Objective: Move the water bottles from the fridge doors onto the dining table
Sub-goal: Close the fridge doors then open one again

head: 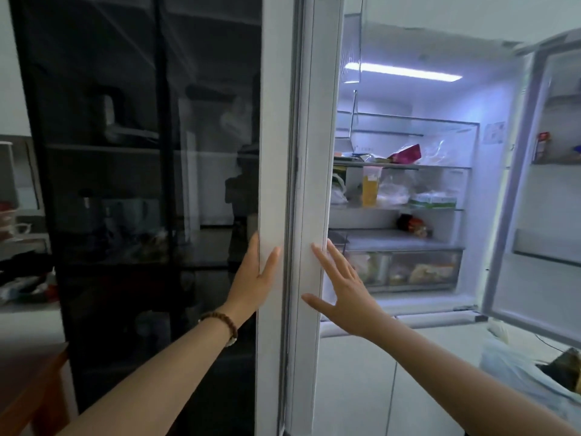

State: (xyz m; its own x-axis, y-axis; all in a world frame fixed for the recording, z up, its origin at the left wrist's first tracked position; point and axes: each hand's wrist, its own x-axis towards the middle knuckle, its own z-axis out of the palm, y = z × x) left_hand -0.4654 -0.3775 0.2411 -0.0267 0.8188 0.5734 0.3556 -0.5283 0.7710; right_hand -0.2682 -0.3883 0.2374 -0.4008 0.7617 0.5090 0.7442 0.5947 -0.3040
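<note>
The fridge's left door (151, 184) is dark glass with a white edge, seen edge-on in the middle of the view. My left hand (254, 278) lies on that outer edge with its fingers curled around it. My right hand (342, 287) rests flat against the door's inner white edge (314, 184), fingers spread. The right door (553, 190) stands open at the far right, with a red-labelled item on its shelf (542, 146). No water bottle is clearly visible; the left door's inner shelves are hidden.
The lit fridge interior (408, 184) holds shelves with bags, a yellow carton (369, 190) and drawers below. A plastic bag (528, 369) lies on the floor at lower right. A cluttered counter (22, 247) stands at left, and a wooden edge (34, 388) sits at lower left.
</note>
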